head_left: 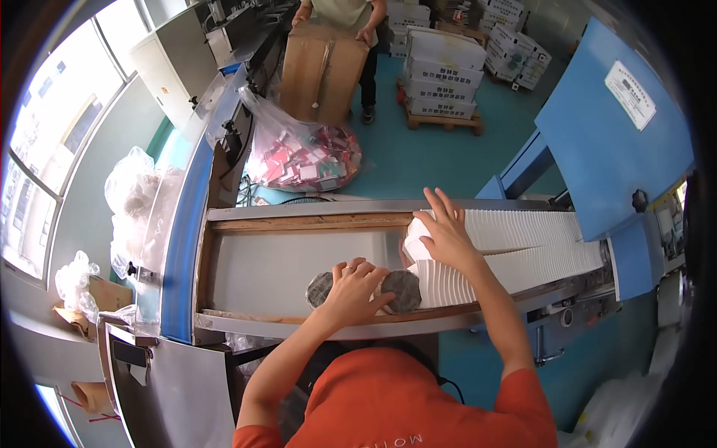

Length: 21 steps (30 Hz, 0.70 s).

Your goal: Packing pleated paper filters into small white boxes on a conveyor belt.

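My left hand (354, 293) lies over the middle of a dark grey block with round ends, its fingers bent over the far side and its thumb on the right round end (403, 291). The left round end (320, 290) shows beside my wrist; whether both ends belong to one piece is hidden under the hand. My right hand (447, 237) is open, fingers spread, against the front of a long row of white folded paper pieces (515, 231). These stand on edge in two lanes in the trough, close to the block's right end.
The trough has a wooden inner frame (314, 222) and a pale bed (284, 265). A blue machine housing (612, 119) stands at right. Beyond lie a clear bag of coloured scraps (314, 160) and a carton (321, 75) held by another person. White boxes (446, 71) sit on a pallet.
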{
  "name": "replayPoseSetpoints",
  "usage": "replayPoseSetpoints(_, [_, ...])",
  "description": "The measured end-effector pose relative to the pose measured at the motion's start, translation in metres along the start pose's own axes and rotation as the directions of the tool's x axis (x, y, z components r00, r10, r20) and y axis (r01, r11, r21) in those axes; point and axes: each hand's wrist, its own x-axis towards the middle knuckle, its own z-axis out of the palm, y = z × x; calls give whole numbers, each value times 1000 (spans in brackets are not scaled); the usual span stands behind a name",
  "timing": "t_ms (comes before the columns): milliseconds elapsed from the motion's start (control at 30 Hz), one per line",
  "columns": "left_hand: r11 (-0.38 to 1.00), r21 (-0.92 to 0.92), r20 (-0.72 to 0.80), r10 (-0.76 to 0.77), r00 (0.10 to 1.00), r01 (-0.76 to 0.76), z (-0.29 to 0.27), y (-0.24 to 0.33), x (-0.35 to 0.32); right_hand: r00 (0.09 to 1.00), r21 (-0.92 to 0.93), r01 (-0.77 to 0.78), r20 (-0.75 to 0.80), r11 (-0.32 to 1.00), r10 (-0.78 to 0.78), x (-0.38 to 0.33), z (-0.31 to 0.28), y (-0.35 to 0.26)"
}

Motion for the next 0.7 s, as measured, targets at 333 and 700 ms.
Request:
replayPoseSetpoints(333, [988, -8, -249, -150, 957, 153, 5, -24, -11, 905, 263, -190, 422, 946, 65, 31, -30, 4])
replayPoseSetpoints(700, [893, -451, -48, -44, 998, 17, 49, -27, 84, 967, 7, -25, 255, 1000, 22, 22, -10, -3])
